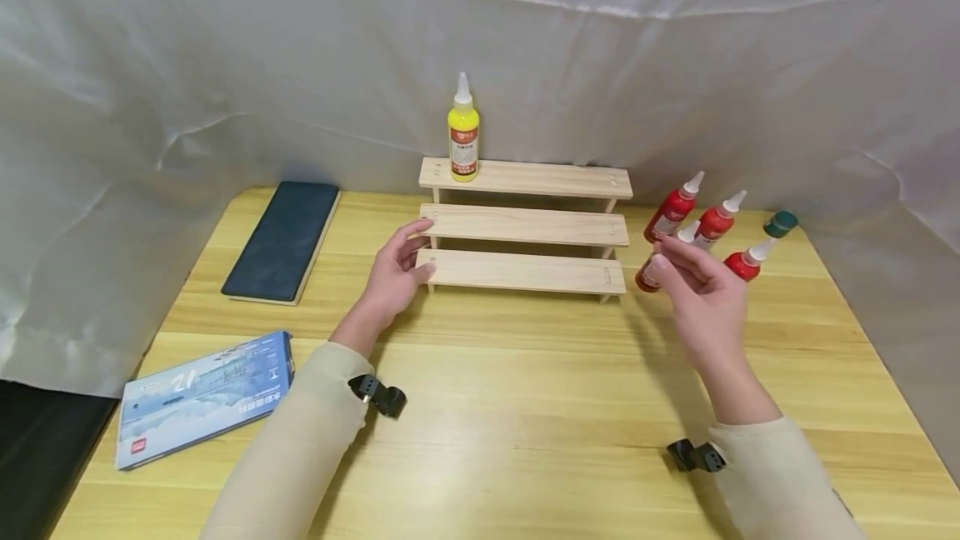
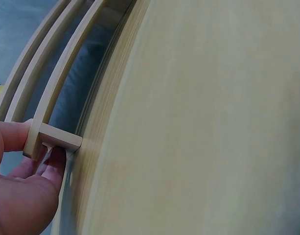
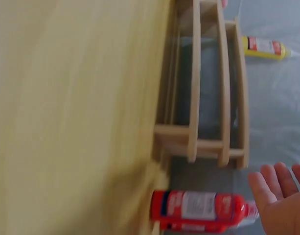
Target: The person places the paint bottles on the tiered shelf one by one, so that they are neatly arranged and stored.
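My left hand [image 1: 393,273] grips the left end of a three-step wooden display shelf [image 1: 525,272]. In the left wrist view its fingers [image 2: 54,166] curl round the end of the front plank [image 2: 61,73] beside the leg. A yellow bottle [image 1: 463,140] with a white pointed nozzle stands on the top step, at the left. To the right of the shelf stand several red bottles [image 1: 671,211] of the same shape. My right hand [image 1: 705,298] hovers at the nearest red bottle [image 3: 198,204], its fingers loosely extended near the nozzle and holding nothing.
A dark blue notebook [image 1: 281,240] lies left of the shelf, and a blue flat box [image 1: 206,398] lies nearer the front. Behind the red bottles is a small dark green cap [image 1: 782,223]. Grey cloth [image 1: 555,48] hangs along the back and sides.
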Demonstrator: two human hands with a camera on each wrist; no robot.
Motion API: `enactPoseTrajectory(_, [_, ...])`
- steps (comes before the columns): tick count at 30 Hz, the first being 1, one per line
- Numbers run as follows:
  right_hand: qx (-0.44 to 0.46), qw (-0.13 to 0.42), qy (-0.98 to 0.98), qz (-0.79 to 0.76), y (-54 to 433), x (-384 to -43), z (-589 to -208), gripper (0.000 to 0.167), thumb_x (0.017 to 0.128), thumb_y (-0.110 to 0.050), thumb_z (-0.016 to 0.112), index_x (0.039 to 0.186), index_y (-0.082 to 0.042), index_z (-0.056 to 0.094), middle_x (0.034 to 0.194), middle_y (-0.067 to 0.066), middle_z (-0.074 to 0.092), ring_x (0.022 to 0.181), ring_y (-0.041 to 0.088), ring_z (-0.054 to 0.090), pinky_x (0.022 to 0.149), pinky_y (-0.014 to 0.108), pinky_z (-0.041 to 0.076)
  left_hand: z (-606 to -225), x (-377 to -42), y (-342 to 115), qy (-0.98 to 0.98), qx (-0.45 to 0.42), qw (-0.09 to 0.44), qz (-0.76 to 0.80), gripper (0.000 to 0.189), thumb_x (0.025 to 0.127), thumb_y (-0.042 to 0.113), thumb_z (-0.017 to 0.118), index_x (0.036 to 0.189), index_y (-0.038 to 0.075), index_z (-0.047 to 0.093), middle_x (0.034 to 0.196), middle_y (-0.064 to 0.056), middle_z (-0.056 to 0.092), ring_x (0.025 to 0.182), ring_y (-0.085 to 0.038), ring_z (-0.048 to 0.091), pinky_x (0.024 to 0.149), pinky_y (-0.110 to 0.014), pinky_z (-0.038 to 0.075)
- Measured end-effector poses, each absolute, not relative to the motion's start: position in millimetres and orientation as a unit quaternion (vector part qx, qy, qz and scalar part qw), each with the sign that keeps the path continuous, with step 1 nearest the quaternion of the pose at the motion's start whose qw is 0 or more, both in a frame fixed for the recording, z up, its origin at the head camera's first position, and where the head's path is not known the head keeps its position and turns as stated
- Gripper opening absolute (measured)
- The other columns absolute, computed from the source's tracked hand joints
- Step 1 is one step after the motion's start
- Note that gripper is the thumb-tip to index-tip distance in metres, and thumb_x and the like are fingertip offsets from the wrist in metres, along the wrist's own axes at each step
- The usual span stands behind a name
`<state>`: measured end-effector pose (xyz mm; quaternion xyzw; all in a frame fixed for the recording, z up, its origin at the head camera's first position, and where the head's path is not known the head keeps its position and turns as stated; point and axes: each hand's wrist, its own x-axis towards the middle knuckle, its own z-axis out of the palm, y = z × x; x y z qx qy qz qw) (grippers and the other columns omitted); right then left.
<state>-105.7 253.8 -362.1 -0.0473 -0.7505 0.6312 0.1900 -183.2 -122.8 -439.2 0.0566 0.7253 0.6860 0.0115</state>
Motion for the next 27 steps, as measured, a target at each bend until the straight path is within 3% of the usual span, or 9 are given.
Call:
enactPoseTrajectory(12, [-0.112, 0.257, -0.706, 0.651, 288, -110, -371, 0.032, 0.088, -0.01, 0.077, 0.117, 0.002, 0.072, 0.105, 0.003, 0.073, 0.089, 0.013, 0.067, 0.07, 0.015, 0.053, -437, -183, -125, 0.725, 0.055, 0.009, 0.686, 0.065, 0.09, -0.018, 0.06, 0.143, 0.02, 0.054, 0.146, -0.005, 0.05, 0.134, -0.019, 0.045, 0.112, -0.038, 0.03])
enactPoseTrajectory(21, [-0.15, 0.236, -0.747, 0.603, 295, -124, -372, 0.039, 0.089, -0.022, 0.077, 0.124, -0.006, 0.071, 0.12, 0.007, 0.069, 0.101, 0.013, 0.065, 0.081, 0.014, 0.05, -438, -182, -124, 0.722, 0.054, 0.013, 0.689, 0.064, 0.09, -0.018, 0.059, 0.144, 0.018, 0.053, 0.148, -0.005, 0.048, 0.136, -0.022, 0.043, 0.113, -0.038, 0.029])
enactPoseTrajectory(27, [-0.165, 0.246, -0.753, 0.588, 298, -134, -380, 0.038, 0.088, -0.022, 0.079, 0.122, -0.007, 0.073, 0.118, 0.005, 0.069, 0.098, 0.013, 0.065, 0.08, 0.014, 0.05, -440, -183, -123, 0.723, 0.057, 0.016, 0.688, 0.064, 0.091, -0.016, 0.059, 0.144, 0.019, 0.052, 0.148, -0.007, 0.047, 0.137, -0.022, 0.042, 0.114, -0.039, 0.028])
